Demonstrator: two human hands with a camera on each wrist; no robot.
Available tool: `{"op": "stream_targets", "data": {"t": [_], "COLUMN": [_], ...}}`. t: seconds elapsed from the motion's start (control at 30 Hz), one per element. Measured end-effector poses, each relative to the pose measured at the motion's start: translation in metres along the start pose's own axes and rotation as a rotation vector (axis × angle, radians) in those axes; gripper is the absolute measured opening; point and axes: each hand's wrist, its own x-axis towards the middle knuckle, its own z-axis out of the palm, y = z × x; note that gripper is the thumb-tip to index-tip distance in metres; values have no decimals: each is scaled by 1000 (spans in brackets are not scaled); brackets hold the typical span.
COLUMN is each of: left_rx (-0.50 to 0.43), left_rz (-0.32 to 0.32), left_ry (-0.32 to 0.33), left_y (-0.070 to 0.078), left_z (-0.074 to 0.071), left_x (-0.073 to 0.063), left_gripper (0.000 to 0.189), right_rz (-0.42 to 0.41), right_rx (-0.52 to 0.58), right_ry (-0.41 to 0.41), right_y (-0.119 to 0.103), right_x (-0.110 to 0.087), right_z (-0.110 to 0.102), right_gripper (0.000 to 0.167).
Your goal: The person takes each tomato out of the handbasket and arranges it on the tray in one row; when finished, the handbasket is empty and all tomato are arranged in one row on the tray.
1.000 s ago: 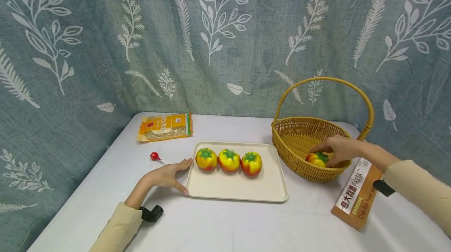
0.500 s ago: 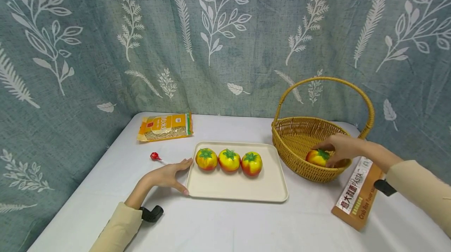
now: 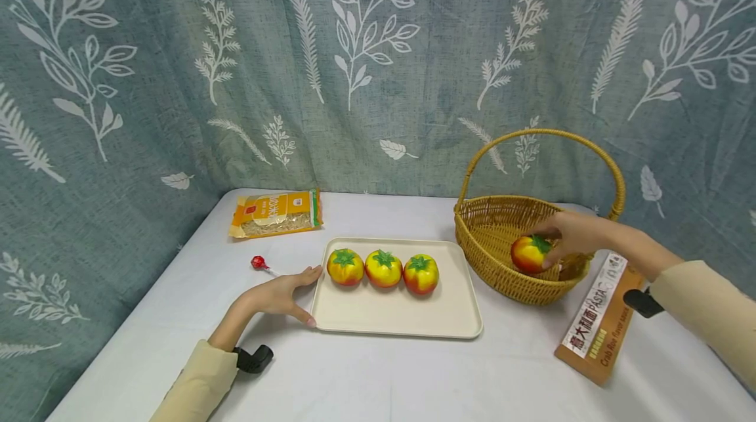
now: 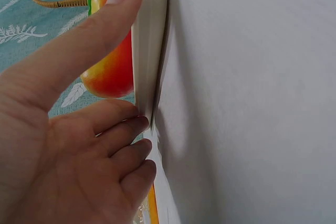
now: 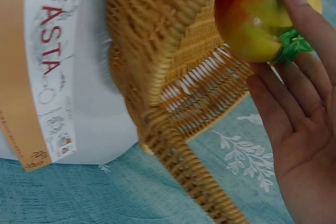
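My right hand (image 3: 573, 236) pinches a red-and-yellow tomato (image 3: 527, 254) with a green leafy top, over the inside of the wicker basket (image 3: 485, 258). In the right wrist view, the thumb lies across that tomato (image 5: 252, 19) while the fingers reach under its leafy side. At the left end of a cream tray (image 3: 390, 314), my left hand (image 3: 277, 294) is spread, thumb and fingertips against the rim. The left wrist view shows the thumb along the tray's edge (image 4: 149, 40). Three similar tomatoes (image 3: 384, 269) sit in a row on the tray.
A brown pasta box (image 3: 599, 320) lies right of the basket, under the right forearm. The basket's tall handle (image 3: 546, 132) arches above the right hand. At the back left is a yellow bag of grain (image 3: 275, 213). A red lollipop (image 3: 258, 262) lies near the left hand.
The right hand has raised the tomato slightly and shifted it a little left within the basket, tilting it. The left hand and the tray have stayed in place.
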Motion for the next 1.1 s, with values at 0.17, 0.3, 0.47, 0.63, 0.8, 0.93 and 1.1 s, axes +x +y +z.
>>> {"op": "stream_targets", "data": {"t": [0.17, 0.3, 0.47, 0.63, 0.8, 0.93, 1.1], "left_rx": [-2, 0, 2, 10, 10, 14, 13], "left_rz": [-1, -2, -4, -3, 1, 9, 7], "left_ry": [-2, -4, -5, -4, -3, -2, 0], "left_y": [1, 0, 1, 2, 1, 0, 1], "left_z": [1, 1, 1, 1, 1, 1, 1], "left_x": [0, 0, -1, -1, -1, -2, -2], "left_gripper": [106, 106, 107, 107, 107, 107, 107], "right_rz": [18, 63, 116, 110, 108, 76, 42], "right_rx": [-51, -17, 32, 57, 49, 70, 82], "right_ry": [54, 78, 106, 134, 176, 205, 243], "right_y": [-9, -22, -40, -56, -70, -78, -85], "right_x": [-1, -3, -6, -8, -5, -2, 3], "right_z": [-6, -11, -15, -13, -6, 3, 19], "right_gripper": [71, 75, 77, 75, 74, 73, 73]}}
